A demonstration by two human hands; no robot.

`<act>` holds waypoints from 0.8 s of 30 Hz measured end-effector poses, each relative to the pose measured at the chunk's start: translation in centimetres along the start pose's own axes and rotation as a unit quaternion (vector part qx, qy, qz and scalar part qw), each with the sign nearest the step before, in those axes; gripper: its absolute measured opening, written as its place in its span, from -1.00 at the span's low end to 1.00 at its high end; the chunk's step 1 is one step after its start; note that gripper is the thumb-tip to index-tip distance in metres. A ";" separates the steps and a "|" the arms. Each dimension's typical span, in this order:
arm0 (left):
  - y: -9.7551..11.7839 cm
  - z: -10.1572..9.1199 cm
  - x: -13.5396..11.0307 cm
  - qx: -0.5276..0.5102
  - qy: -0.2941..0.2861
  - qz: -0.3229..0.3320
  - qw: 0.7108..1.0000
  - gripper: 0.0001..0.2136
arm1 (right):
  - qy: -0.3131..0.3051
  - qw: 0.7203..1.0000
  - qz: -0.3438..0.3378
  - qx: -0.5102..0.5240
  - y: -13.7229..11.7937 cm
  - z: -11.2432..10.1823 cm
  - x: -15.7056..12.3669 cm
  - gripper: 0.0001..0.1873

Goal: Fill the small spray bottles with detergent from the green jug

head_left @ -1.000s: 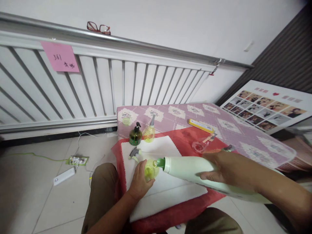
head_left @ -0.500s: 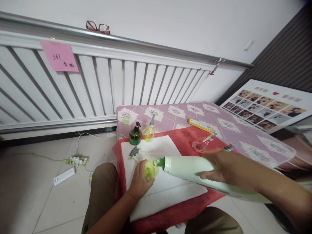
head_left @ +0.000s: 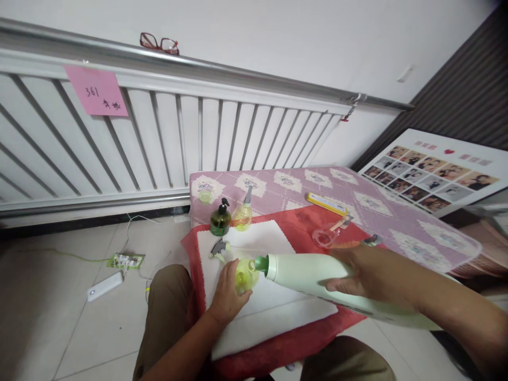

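My left hand (head_left: 230, 292) is wrapped round a yellow-green translucent spray bottle (head_left: 245, 276) whose top is off, over a white cloth (head_left: 278, 304). In my right hand (head_left: 361, 272) lies a large pale green jug (head_left: 305, 275), tipped nearly level. Its green spout (head_left: 261, 264) meets the mouth of the small bottle; whether liquid is flowing I cannot tell. A grey and pale green spray head (head_left: 219, 249) rests on the cloth just beyond my left hand. Behind it stand a dark green pump bottle (head_left: 220, 219) and a second yellow bottle with a grey spray top (head_left: 243, 214).
A red cloth (head_left: 301, 217) lies under the white one on a table with a purple patterned cover (head_left: 273, 193). A yellow box (head_left: 326, 203) and a clear plastic ring (head_left: 323, 238) sit to the right. A white radiator (head_left: 222, 132) runs behind.
Hardly anything differs. Both hands, the jug and the small bottle keep their places, with the spout still at the bottle's mouth.
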State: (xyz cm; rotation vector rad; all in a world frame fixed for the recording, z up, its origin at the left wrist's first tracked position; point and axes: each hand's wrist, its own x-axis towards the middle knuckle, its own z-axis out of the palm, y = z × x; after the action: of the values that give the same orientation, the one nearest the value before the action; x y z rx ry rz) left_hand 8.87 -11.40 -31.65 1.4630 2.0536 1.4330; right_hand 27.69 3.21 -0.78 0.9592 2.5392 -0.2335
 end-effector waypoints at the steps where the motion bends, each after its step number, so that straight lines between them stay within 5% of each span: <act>1: 0.0 0.0 0.0 0.001 0.000 -0.002 1.000 -0.23 | -0.001 1.000 -0.001 0.002 0.0 0.0 0.0 -0.64; 24: 0.1 -0.2 0.1 -0.006 -0.011 -0.009 1.000 -0.24 | -0.003 1.000 0.005 -0.008 0.0 -0.1 -0.2 -0.65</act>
State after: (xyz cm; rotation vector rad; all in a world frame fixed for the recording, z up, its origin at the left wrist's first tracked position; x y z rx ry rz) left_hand 8.79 -11.44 -31.48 1.4459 2.0368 1.4146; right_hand 27.80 3.08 -0.58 0.9636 2.5262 -0.2116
